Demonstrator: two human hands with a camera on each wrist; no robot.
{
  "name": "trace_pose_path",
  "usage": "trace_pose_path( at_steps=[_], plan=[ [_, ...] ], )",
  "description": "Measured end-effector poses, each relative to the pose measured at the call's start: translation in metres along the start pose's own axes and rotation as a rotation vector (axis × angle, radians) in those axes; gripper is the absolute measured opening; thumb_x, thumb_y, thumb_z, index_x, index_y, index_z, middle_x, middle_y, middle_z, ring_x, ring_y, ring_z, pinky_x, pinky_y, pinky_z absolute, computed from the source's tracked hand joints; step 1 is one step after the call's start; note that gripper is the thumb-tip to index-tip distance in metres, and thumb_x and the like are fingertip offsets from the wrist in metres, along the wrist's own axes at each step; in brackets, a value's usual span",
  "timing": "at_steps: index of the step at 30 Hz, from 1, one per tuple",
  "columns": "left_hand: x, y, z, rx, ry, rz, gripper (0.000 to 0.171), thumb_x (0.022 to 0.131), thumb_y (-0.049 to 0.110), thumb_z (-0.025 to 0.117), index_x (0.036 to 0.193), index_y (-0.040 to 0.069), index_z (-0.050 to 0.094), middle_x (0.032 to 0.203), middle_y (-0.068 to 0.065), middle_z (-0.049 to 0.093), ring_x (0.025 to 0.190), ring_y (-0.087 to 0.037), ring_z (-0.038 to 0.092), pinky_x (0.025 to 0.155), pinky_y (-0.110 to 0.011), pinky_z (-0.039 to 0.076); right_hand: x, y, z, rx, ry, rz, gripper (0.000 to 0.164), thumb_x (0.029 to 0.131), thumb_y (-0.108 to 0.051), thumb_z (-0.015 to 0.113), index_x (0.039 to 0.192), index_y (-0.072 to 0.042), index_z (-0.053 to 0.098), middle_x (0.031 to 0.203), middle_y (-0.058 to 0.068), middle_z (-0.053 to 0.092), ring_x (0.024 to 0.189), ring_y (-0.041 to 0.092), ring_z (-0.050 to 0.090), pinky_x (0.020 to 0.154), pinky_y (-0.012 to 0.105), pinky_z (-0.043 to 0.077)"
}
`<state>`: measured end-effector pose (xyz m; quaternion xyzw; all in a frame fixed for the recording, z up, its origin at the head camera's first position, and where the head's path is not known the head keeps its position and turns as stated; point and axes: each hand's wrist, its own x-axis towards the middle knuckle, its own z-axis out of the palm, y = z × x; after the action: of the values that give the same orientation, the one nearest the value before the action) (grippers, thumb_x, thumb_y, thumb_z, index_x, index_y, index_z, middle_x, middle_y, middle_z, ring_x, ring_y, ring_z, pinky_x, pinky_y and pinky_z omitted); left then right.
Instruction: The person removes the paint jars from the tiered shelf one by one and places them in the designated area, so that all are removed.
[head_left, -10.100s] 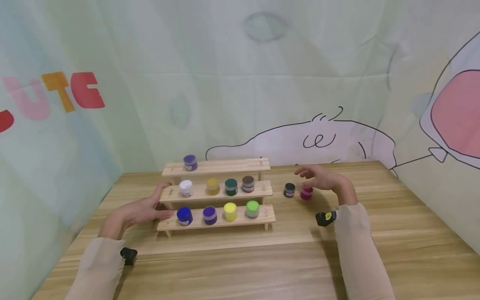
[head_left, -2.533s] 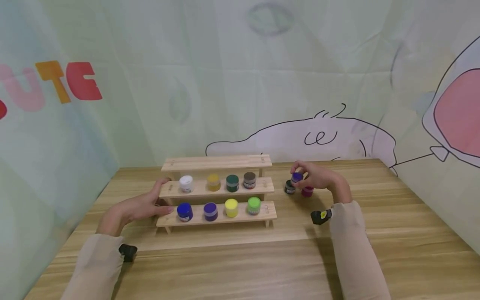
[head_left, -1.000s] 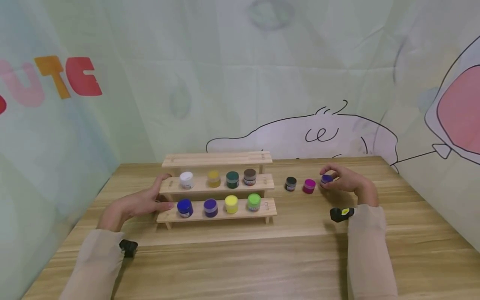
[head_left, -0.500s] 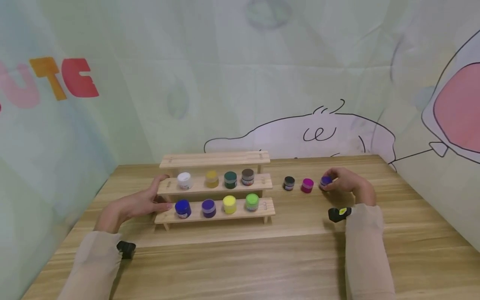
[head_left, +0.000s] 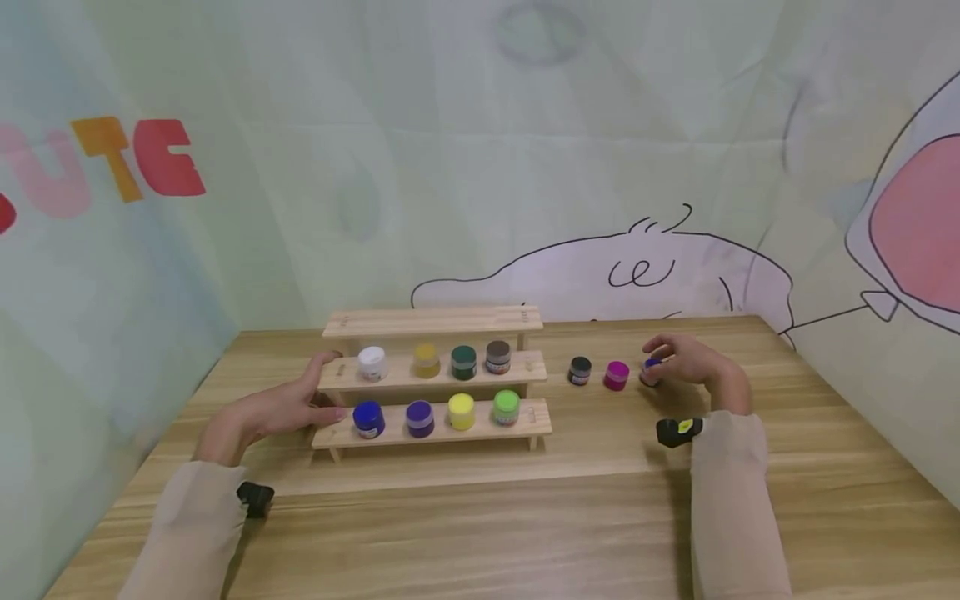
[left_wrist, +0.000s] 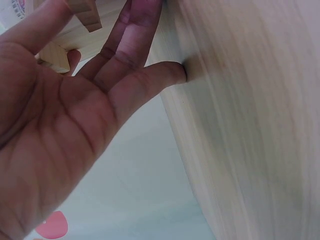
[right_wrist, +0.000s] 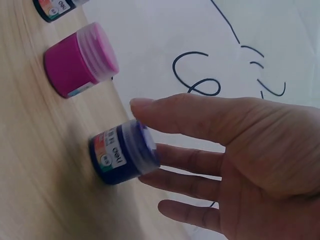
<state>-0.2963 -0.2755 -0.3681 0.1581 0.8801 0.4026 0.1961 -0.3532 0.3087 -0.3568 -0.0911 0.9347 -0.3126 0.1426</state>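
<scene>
The three-tier wooden rack stands left of the middle. At its left end, my left hand rests with the thumb by the lowest tier and the fingers extended. In the left wrist view, a fingertip touches the table. My right hand is around a dark blue-violet paint jar standing on the table, thumb and fingers spread loosely about its lid. To the jar's left are a magenta paint jar and a black-lidded paint jar.
The middle tier holds white, ochre, dark green and brown jars. Blue, violet, yellow and light green jars stand on the lowest. A printed curtain hangs behind.
The violet jar has left the top tier and come to the table right of the magenta jar, carried by my right hand. That hand's fingers have just loosened. My left hand stays put.
</scene>
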Motion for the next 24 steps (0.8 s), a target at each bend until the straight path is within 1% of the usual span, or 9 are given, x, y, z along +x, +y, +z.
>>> trace_pose_path(
  at_steps=[2,5,8,10,12,14,17,24],
  plan=[
    [0.000,0.001,0.000,-0.001,0.004,-0.002,0.087,0.098,0.033,0.066,0.151,0.014,0.000,0.137,-0.028,0.041,0.124,-0.040,0.045,0.102,-0.054,0.034,-0.001,-0.004,-0.001,-0.006,0.015,-0.003,0.055,0.096,-0.022,0.067,0.139,0.004,0.044,0.144,0.035,0.041,0.130,0.052,0.041,0.105,0.066,0.031],
    [0.000,0.002,0.000,0.004,0.003,-0.005,0.087,0.098,0.033,0.067,0.151,0.014,0.001,0.137,-0.028,0.041,0.122,-0.038,0.047,0.100,-0.051,0.035,-0.002,-0.012,-0.002,-0.023,0.041,-0.012,0.057,0.097,-0.024,0.065,0.142,0.004,0.042,0.145,0.036,0.038,0.131,0.053,0.038,0.104,0.066,0.033],
    [0.000,0.002,0.000,0.011,0.003,-0.013,0.088,0.097,0.034,0.068,0.151,0.014,0.001,0.135,-0.028,0.044,0.119,-0.036,0.050,0.098,-0.049,0.037,-0.004,-0.023,-0.004,-0.058,0.061,-0.041,0.058,0.098,-0.025,0.065,0.142,0.005,0.043,0.145,0.037,0.037,0.132,0.054,0.038,0.104,0.066,0.034],
    [0.001,0.001,0.000,0.010,0.003,-0.011,0.088,0.097,0.034,0.067,0.151,0.014,0.001,0.135,-0.028,0.044,0.119,-0.036,0.050,0.098,-0.050,0.037,-0.004,-0.029,-0.005,-0.078,0.072,-0.057,0.057,0.098,-0.025,0.065,0.142,0.004,0.044,0.145,0.036,0.038,0.132,0.053,0.038,0.104,0.065,0.035],
    [0.001,-0.001,0.000,0.009,0.005,-0.009,0.088,0.097,0.034,0.067,0.151,0.014,0.000,0.138,-0.029,0.040,0.122,-0.039,0.047,0.100,-0.053,0.035,-0.005,-0.035,-0.005,-0.093,0.082,-0.075,0.055,0.098,-0.025,0.065,0.141,0.003,0.045,0.145,0.035,0.040,0.133,0.051,0.039,0.104,0.064,0.036],
    [0.002,-0.001,0.000,0.006,0.009,-0.004,0.088,0.098,0.033,0.067,0.151,0.014,-0.001,0.142,-0.031,0.034,0.128,-0.043,0.041,0.103,-0.057,0.032,-0.004,-0.039,-0.004,-0.097,0.087,-0.084,0.055,0.097,-0.026,0.066,0.141,0.001,0.047,0.146,0.033,0.041,0.134,0.050,0.038,0.104,0.063,0.036],
    [0.002,-0.002,0.000,0.012,0.015,0.000,0.087,0.098,0.033,0.067,0.151,0.013,0.000,0.143,-0.031,0.030,0.131,-0.046,0.034,0.104,-0.061,0.028,-0.003,-0.045,-0.002,-0.090,0.087,-0.095,0.055,0.097,-0.028,0.067,0.141,-0.001,0.047,0.147,0.030,0.042,0.135,0.047,0.038,0.104,0.063,0.037],
    [0.003,-0.002,0.001,0.023,0.016,-0.001,0.089,0.097,0.034,0.068,0.151,0.013,0.000,0.140,-0.030,0.035,0.127,-0.043,0.039,0.103,-0.059,0.030,-0.006,-0.057,0.001,-0.016,0.077,-0.146,0.055,0.097,-0.025,0.068,0.141,-0.001,0.047,0.145,0.025,0.046,0.135,0.045,0.041,0.105,0.060,0.038]
  ],
)
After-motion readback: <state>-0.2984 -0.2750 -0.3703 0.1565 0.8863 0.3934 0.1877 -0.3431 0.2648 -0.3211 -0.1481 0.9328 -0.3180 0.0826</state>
